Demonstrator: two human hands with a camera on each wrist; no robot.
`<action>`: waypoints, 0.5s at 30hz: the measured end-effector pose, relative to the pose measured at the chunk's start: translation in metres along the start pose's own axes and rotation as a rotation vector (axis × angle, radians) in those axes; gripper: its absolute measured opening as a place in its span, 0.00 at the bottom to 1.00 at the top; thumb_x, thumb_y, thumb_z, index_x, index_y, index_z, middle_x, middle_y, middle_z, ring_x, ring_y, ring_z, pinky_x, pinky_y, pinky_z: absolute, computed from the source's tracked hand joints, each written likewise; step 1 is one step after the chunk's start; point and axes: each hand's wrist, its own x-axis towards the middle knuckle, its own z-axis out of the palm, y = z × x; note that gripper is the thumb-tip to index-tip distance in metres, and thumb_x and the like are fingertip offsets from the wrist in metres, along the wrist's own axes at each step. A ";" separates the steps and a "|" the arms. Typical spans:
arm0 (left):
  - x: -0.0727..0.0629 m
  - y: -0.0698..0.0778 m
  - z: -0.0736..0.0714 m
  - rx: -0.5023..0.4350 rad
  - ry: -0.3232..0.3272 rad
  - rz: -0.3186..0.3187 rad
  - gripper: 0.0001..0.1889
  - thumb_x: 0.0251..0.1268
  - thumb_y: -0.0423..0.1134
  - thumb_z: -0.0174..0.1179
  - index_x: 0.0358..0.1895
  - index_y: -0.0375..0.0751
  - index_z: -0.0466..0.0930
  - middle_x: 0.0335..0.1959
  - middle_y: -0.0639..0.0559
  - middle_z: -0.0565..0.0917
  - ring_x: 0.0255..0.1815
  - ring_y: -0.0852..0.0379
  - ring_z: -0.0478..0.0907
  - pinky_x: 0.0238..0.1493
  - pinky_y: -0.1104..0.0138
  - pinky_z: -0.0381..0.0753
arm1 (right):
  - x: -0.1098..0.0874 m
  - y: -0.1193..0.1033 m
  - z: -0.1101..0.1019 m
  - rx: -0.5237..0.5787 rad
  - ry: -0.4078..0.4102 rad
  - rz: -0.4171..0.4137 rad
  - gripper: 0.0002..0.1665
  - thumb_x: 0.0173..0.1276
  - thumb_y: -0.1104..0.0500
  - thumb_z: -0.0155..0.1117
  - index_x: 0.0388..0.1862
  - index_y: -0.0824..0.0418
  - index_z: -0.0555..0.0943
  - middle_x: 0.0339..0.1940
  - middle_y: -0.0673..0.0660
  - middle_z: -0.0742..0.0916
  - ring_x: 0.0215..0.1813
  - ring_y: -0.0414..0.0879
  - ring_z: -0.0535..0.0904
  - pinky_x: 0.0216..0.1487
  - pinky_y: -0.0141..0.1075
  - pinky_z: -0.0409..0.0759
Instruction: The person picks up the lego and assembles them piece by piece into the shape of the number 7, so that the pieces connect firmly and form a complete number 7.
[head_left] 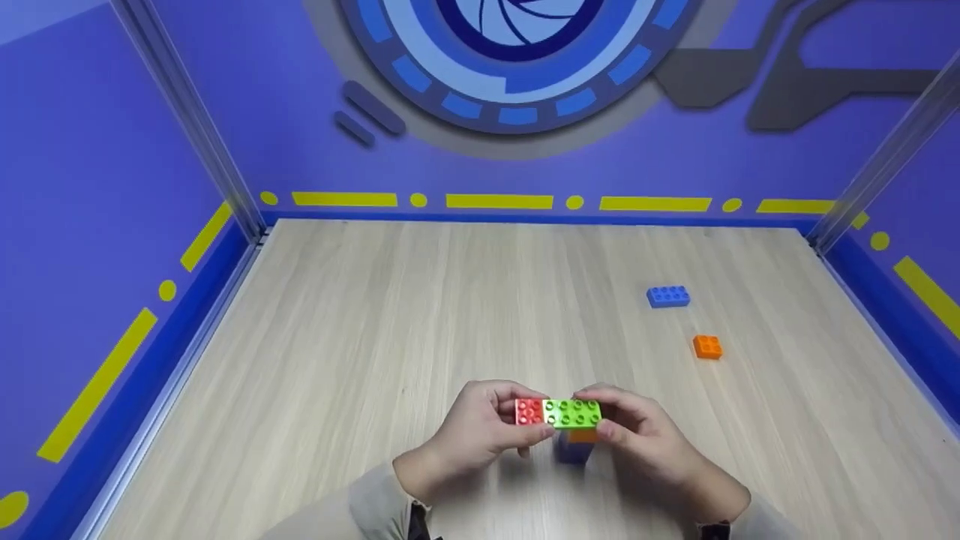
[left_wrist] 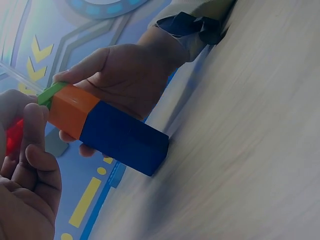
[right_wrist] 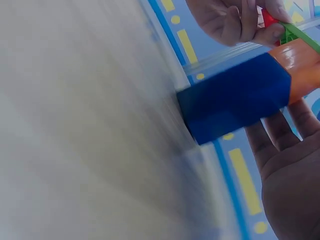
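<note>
Head view: at the lower centre, the left hand (head_left: pixel 476 424) pinches a red brick (head_left: pixel 529 412) while the right hand (head_left: pixel 660 435) grips the adjoining green brick (head_left: pixel 572 413) by its right end. Beneath the green brick sit an orange block (head_left: pixel 583 436) and a dark blue block (head_left: pixel 574 452); right of centre, a loose blue brick (head_left: pixel 667 297) lies above a small orange brick (head_left: pixel 707 347).

2 metal posts (head_left: pixel 184 105), yellow-dashed blue walls (head_left: pixel 262 97)

The green brick (head_left: pixel 572 414) partly hides the orange block (head_left: pixel 583 436) beneath; the right wrist view crops the right hand (right_wrist: pixel 295 175); the tabletop (right_wrist: pixel 75 125) blurs.
</note>
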 end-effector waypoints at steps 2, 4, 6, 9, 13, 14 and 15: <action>-0.001 0.000 -0.001 0.006 0.008 -0.005 0.19 0.66 0.25 0.77 0.58 0.24 0.88 0.39 0.50 0.96 0.30 0.64 0.86 0.29 0.73 0.86 | 0.003 -0.003 -0.004 -0.035 0.008 -0.001 0.26 0.86 0.75 0.51 0.78 0.71 0.77 0.71 0.51 0.89 0.68 0.39 0.87 0.69 0.30 0.86; -0.002 0.001 -0.002 0.014 0.019 -0.008 0.18 0.66 0.25 0.77 0.58 0.25 0.89 0.40 0.48 0.96 0.29 0.64 0.86 0.29 0.73 0.86 | 0.005 -0.007 -0.010 -0.075 0.025 0.006 0.26 0.85 0.76 0.51 0.78 0.74 0.76 0.69 0.53 0.90 0.67 0.41 0.88 0.70 0.31 0.86; -0.002 0.002 -0.002 0.026 0.027 -0.008 0.18 0.65 0.25 0.77 0.57 0.25 0.89 0.41 0.44 0.97 0.29 0.64 0.86 0.29 0.73 0.86 | 0.007 -0.012 -0.018 -0.136 0.070 0.031 0.24 0.85 0.76 0.51 0.76 0.75 0.77 0.66 0.52 0.92 0.67 0.43 0.89 0.71 0.30 0.85; -0.001 0.001 -0.001 0.034 0.025 -0.011 0.19 0.65 0.26 0.77 0.58 0.24 0.89 0.44 0.38 0.97 0.30 0.64 0.87 0.30 0.73 0.87 | 0.008 -0.020 -0.037 -0.247 0.165 0.088 0.21 0.86 0.73 0.55 0.72 0.76 0.79 0.62 0.52 0.93 0.64 0.42 0.90 0.68 0.28 0.86; -0.001 0.000 0.001 0.035 0.015 -0.017 0.19 0.66 0.26 0.77 0.59 0.24 0.89 0.46 0.36 0.96 0.31 0.65 0.87 0.31 0.73 0.87 | 0.011 -0.030 -0.076 -0.387 0.284 0.179 0.20 0.88 0.65 0.62 0.71 0.72 0.82 0.61 0.52 0.93 0.62 0.35 0.89 0.64 0.25 0.87; -0.001 0.000 0.001 0.034 0.015 -0.016 0.19 0.66 0.26 0.77 0.59 0.24 0.89 0.45 0.36 0.96 0.31 0.65 0.87 0.31 0.73 0.87 | 0.012 -0.031 -0.086 -0.408 0.305 0.206 0.21 0.88 0.62 0.63 0.72 0.71 0.82 0.62 0.52 0.93 0.62 0.33 0.89 0.64 0.24 0.86; -0.002 0.001 0.001 0.036 0.015 -0.016 0.19 0.66 0.25 0.77 0.59 0.24 0.89 0.45 0.36 0.96 0.31 0.65 0.87 0.31 0.73 0.87 | 0.013 -0.032 -0.097 -0.429 0.323 0.230 0.22 0.89 0.60 0.63 0.73 0.70 0.82 0.62 0.50 0.92 0.62 0.32 0.88 0.64 0.23 0.86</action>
